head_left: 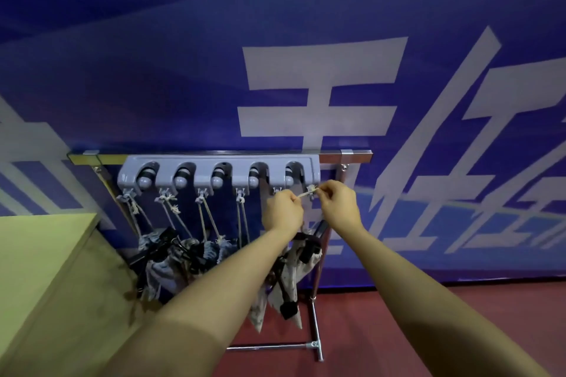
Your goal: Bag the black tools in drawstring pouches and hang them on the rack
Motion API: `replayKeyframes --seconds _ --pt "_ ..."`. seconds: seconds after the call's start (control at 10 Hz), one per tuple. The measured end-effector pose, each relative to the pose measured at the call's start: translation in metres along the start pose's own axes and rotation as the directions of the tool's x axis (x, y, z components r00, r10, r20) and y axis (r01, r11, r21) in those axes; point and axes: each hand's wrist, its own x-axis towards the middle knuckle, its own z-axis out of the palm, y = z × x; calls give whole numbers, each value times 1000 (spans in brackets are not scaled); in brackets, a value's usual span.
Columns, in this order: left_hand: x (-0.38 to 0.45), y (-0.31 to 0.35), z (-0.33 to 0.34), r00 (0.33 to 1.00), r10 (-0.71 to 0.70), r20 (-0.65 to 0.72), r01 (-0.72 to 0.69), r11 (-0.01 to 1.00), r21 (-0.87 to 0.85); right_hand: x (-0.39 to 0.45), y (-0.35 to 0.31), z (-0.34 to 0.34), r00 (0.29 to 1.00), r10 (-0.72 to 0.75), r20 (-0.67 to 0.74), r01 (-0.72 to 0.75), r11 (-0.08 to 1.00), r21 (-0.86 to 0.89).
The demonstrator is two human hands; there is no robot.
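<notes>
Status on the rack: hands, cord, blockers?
Left hand and right hand pinch drawstring at rightmost hook. Pouch hangs below. Nothing in the way.

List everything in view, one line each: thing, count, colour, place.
rack: one, grey plastic holder with five roller slots and small hooks below, on a chrome bar.
chrome stand: one, silver, on the floor against the banner.
cords: several, pale, tied to the four left hooks.
pouches: a cluster, pale patterned, hanging lower left; exact count unclear.
black tools: several, poking out of the pouches.
pouch being hung: one, pale, under the right end.
drawstring: one, pale, stretched between both hands at the rightmost hook.
table: one, yellow-green, left.
banner: one, blue with white characters, behind.
floor: dark red.
left hand: fingers pinch the drawstring.
right hand: fingers pinch the drawstring.
</notes>
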Motion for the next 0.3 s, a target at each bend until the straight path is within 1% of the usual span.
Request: replayKeyframes --seconds 0.1,0.2,0.3 --pt "8 -7 12 1000 -25 5 25 999 27 5 10 7 996 83 36 -81 996 -45" --pt "11 -15 20 998 -24 51 21 998 63 7 21 12 989 111 95 -107 993 -48" --pt "8 -16 24 996 -9 86 -7 984 179 0 24 16 991 113 74 -110 993 -37"
